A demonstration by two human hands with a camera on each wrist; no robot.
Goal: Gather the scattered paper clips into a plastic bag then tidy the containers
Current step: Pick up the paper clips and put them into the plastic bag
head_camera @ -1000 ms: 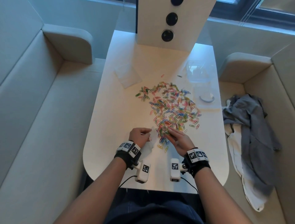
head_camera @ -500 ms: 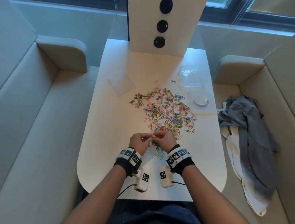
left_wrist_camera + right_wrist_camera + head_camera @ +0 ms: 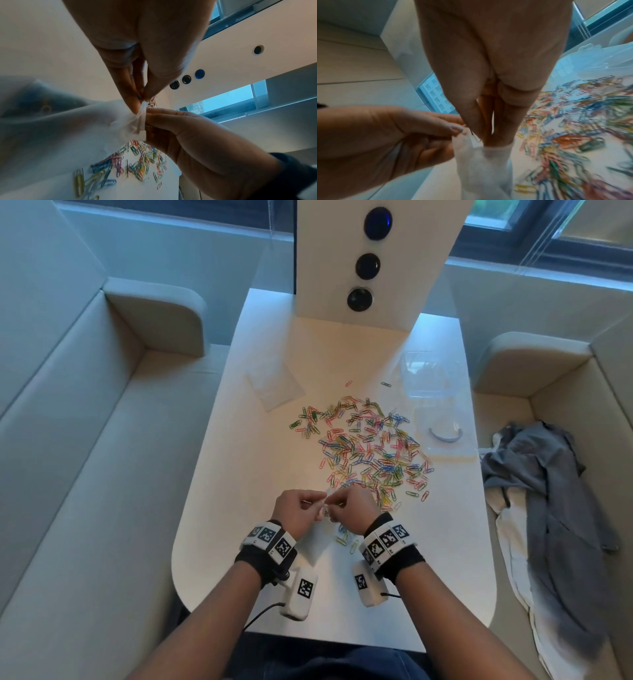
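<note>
The bag (image 3: 325, 510) is a small clear one, held up off the table (image 3: 239, 508) between the two hands near the front edge, its mouth uppermost and its body hanging down toward the table. The left hand (image 3: 298, 513) pinches the rim on its side with thumb and forefinger; the right hand (image 3: 352, 511) has its bunched fingertips (image 3: 494, 138) at the mouth on the other side, seemingly dipping into the opening (whether they carry clips I cannot tell). So both hands are clenched on the bag's top edge, one each side.

The clips (image 3: 370, 450) lie in a loose coloured spread beyond and to the right of the hands, with a few stragglers just beneath the right wrist. That puts the pile on the right hand's side, so I judge it the nearer picker while the left keeps the mouth open and pointing up.

Farther off: a second flat bag (image 3: 274, 385) at left, clear containers (image 3: 428, 378) at right, still untidied.
</note>
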